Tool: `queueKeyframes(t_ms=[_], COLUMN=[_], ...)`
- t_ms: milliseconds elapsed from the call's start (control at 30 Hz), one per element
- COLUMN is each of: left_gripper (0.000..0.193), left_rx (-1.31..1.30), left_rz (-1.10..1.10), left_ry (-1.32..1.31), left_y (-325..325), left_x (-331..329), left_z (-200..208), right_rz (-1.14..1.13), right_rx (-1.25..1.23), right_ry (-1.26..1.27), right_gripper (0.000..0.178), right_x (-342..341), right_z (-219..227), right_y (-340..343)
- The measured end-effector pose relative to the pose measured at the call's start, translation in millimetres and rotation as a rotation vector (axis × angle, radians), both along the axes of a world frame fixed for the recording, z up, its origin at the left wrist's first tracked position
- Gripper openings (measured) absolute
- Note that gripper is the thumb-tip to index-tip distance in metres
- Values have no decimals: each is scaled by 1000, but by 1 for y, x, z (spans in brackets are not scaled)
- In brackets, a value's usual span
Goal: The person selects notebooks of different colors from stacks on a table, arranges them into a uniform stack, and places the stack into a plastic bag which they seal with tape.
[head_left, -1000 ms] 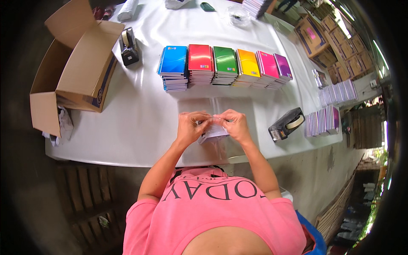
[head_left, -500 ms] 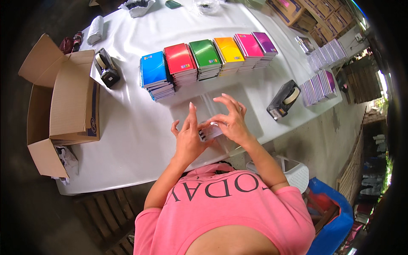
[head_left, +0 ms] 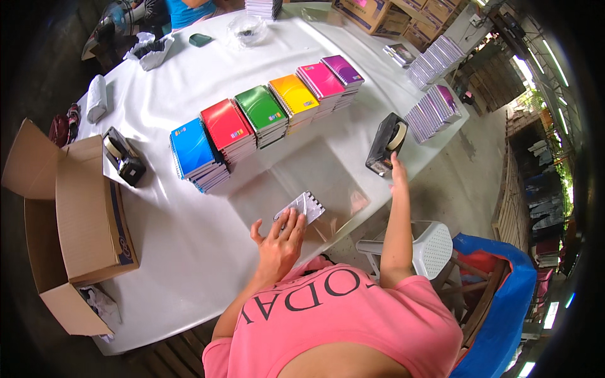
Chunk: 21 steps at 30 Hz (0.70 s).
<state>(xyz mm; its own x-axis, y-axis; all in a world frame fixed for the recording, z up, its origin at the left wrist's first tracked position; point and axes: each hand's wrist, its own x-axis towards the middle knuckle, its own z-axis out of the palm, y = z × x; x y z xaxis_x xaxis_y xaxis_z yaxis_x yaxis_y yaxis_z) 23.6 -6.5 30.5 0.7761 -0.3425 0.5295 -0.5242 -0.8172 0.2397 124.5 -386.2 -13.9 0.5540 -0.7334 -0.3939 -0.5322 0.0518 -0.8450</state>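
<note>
My left hand lies with its fingers stretched over a small white pad wrapped in clear plastic. Black marks like a spiral binding run along the pad's far right edge. Under it is a clear plastic sheet on the table. Off to the right, my right hand reaches the near end of a black tape dispenser, a finger extended by its tape roll. Whether that hand touches the tape is too small to tell. Beyond the sheet stand stacks of spiral notebooks: blue, red, green, yellow, pink and purple.
An open cardboard box stands at the left, beside a second tape dispenser. More notebook stacks line the right table edge. A white plastic stool and a blue-covered chair are at my right. Behind the table's far edge sits another person.
Both hands were together at the small pad. My right hand has left it and moved right to the tape dispenser; my left now presses the pad on the sheet. The view has turned.
</note>
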Motion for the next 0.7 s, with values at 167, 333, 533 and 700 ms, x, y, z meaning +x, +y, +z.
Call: queueKeyframes(t_ms=[167,333,533,700], left_gripper=[27,28,35,40], left_rx=[-7,-24,-63,-147], left_rz=[-17,-12,-47,-79], left_ry=[-19,-16,16,44], left_y=[0,2,2,6], left_x=[3,3,2,0], left_z=[4,-1,-2,-11], right_rz=[-57,-75,15,-91], right_rx=[367,482,41,-841], right_ry=[-201,-532,-333,316], right_gripper=[41,41,41,35], right_x=[19,-10,-47,-62], right_z=[-10,-29,-47,-56], right_y=[-19,-1,26,30])
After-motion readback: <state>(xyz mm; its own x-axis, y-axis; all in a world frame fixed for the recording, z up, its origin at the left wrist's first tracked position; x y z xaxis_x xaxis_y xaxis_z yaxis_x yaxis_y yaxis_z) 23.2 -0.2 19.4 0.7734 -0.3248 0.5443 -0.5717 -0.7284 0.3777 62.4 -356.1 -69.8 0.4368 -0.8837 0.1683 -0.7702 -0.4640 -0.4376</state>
